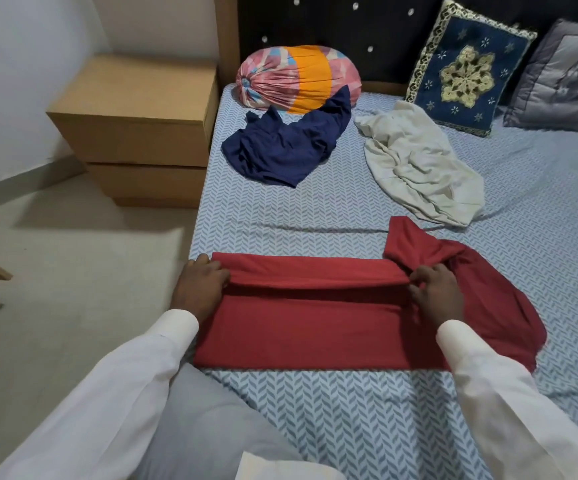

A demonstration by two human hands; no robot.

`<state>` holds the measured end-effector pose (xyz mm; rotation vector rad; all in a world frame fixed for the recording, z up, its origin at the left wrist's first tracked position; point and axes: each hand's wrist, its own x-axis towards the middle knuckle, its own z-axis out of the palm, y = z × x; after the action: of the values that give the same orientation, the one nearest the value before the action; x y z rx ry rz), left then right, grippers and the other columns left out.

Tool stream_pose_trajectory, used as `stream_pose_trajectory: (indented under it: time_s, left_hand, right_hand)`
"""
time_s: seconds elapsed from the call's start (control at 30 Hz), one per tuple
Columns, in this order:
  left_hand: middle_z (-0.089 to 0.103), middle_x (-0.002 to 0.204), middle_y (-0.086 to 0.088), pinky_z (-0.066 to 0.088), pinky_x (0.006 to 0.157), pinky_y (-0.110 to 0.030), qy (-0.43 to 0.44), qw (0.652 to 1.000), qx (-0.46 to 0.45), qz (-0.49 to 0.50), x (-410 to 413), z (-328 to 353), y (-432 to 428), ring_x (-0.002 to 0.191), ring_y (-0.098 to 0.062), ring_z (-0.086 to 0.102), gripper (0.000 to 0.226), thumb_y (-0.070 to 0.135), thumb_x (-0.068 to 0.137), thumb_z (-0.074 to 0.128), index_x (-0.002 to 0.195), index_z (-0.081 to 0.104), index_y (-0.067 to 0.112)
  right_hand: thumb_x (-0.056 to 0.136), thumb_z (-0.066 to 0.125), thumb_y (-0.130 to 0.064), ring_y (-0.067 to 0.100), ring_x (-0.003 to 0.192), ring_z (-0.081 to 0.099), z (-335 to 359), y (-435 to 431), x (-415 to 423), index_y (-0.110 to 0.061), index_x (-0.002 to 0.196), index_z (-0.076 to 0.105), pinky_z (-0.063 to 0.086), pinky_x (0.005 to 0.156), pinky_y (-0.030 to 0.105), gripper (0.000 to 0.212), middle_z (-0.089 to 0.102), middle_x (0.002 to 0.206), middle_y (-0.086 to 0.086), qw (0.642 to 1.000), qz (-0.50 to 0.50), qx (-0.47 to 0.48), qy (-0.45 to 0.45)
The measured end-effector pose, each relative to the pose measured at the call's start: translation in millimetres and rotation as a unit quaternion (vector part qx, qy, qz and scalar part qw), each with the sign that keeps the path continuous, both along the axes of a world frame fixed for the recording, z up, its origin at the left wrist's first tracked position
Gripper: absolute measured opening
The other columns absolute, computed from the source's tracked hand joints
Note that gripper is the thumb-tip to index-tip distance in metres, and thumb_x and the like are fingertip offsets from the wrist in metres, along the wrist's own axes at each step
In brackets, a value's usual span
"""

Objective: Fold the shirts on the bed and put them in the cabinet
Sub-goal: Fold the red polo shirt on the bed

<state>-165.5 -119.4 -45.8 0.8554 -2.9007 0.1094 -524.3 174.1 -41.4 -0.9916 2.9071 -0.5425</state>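
The red shirt (315, 327) lies across the bed (349, 216) right before me, its far side folded over toward me. My left hand (201, 289) grips that fold at its 9 o'clock end, fingers curled over the cloth. My right hand (436, 292) pinches it at the 3 o'clock end. At 10 o'clock stands the cabinet (135, 116), its drawers apparently closed. The navy shirt (287, 147) and white shirt (415, 168) lie at 12 and 1 o'clock, with bare sheet between them and mine. The red shirt's left end meets the bed's edge.
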Motion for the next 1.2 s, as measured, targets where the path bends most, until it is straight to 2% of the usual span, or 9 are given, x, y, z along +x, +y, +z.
stream_pose_trajectory:
  time_s: [0.57,0.63,0.7,0.77,0.83,0.9,1.0,1.1,1.2]
  left_hand:
    - [0.059,0.066,-0.006,0.038,0.064,-0.038,-0.041,0.997,-0.003,0.062,16.4,-8.2,35.2,0.068,-0.032,0.054,0.015,0.008,0.054,0.074,0.062,0.065,0.015]
    - [0.062,0.075,-0.010,0.041,0.070,-0.042,-0.023,0.997,0.007,0.079,11.8,-6.1,39.6,0.076,-0.034,0.056,0.014,0.012,0.057,0.066,0.070,0.066,0.013]
    - [0.066,0.102,-0.018,0.045,0.087,-0.048,0.002,0.995,0.053,0.080,-1.6,-10.9,47.3,0.099,-0.038,0.058,0.038,0.019,0.061,0.051,0.092,0.069,0.009]
    - [0.052,0.138,-0.024,0.036,0.108,-0.053,0.035,0.989,0.132,0.048,-26.8,-14.3,60.5,0.130,-0.041,0.045,0.063,0.028,0.071,0.040,0.128,0.061,0.008]
    - [0.021,0.159,-0.018,0.018,0.119,-0.048,0.008,0.977,0.212,0.001,-60.6,-14.7,79.5,0.148,-0.035,0.016,0.077,0.047,0.081,0.023,0.152,0.032,0.019]
    - [-0.005,0.164,-0.009,0.003,0.121,-0.046,-0.040,0.962,0.267,-0.024,-89.6,-18.0,100.4,0.150,-0.029,-0.009,0.083,0.068,0.081,0.013,0.156,0.005,0.033]
    - [-0.022,0.161,-0.007,-0.010,0.118,-0.052,-0.155,0.946,0.283,-0.014,-105.0,-29.9,119.9,0.147,-0.030,-0.023,0.100,0.084,0.069,0.004,0.154,-0.013,0.035]
    - [-0.034,0.154,-0.004,-0.015,0.115,-0.056,-0.205,0.947,0.249,-0.004,-99.0,-36.8,123.5,0.145,-0.029,-0.029,0.109,0.084,0.054,-0.008,0.151,-0.020,0.034]
    - [-0.036,0.153,-0.002,-0.017,0.114,-0.056,-0.211,0.941,0.266,0.001,-101.1,-35.5,123.0,0.144,-0.028,-0.031,0.112,0.085,0.052,-0.008,0.150,-0.022,0.034]
  right_hand:
    - [0.067,0.072,-0.028,0.030,0.089,0.051,-34.9,37.0,38.0,-0.019,0.075,0.058,0.048,0.064,0.037,0.018,0.043,0.086,0.001,1.000,0.013,0.014,0.003]
    - [0.066,0.068,-0.031,0.029,0.087,0.049,-32.9,31.9,39.4,-0.021,0.079,0.061,0.048,0.069,0.036,0.018,0.043,0.087,0.002,0.999,0.006,-0.027,0.022]
    - [0.064,0.065,-0.034,0.030,0.085,0.048,-29.3,20.5,40.8,-0.022,0.086,0.062,0.046,0.074,0.038,0.025,0.046,0.089,0.004,0.996,0.008,-0.048,0.079]
    - [0.063,0.064,-0.037,0.031,0.091,0.049,-25.7,0.1,43.0,-0.025,0.098,0.062,0.043,0.076,0.039,0.037,0.051,0.097,0.006,0.993,0.000,-0.005,0.120]
    - [0.061,0.065,-0.038,0.032,0.099,0.049,-23.9,-23.6,39.0,-0.027,0.111,0.059,0.040,0.081,0.042,0.052,0.053,0.111,0.009,0.988,-0.012,0.072,0.135]
    - [0.065,0.067,-0.035,0.034,0.110,0.046,-23.9,-42.6,27.0,-0.028,0.127,0.052,0.036,0.090,0.046,0.065,0.050,0.128,0.011,0.979,-0.026,0.155,0.132]
    - [0.083,0.057,-0.035,0.034,0.126,0.041,-19.1,-57.3,-2.9,-0.028,0.147,0.033,0.028,0.104,0.051,0.069,0.045,0.141,0.010,0.966,-0.057,0.231,0.097]
    - [0.084,0.057,-0.034,0.033,0.117,0.052,0.3,-56.7,-34.0,-0.025,0.148,0.029,0.035,0.097,0.047,0.071,0.055,0.129,0.010,0.972,-0.124,0.187,0.075]
    - [0.079,0.061,-0.024,0.037,0.113,0.058,25.6,-34.2,-58.3,-0.022,0.148,0.027,0.046,0.091,0.044,0.077,0.059,0.122,0.017,0.971,-0.234,-0.029,-0.031]
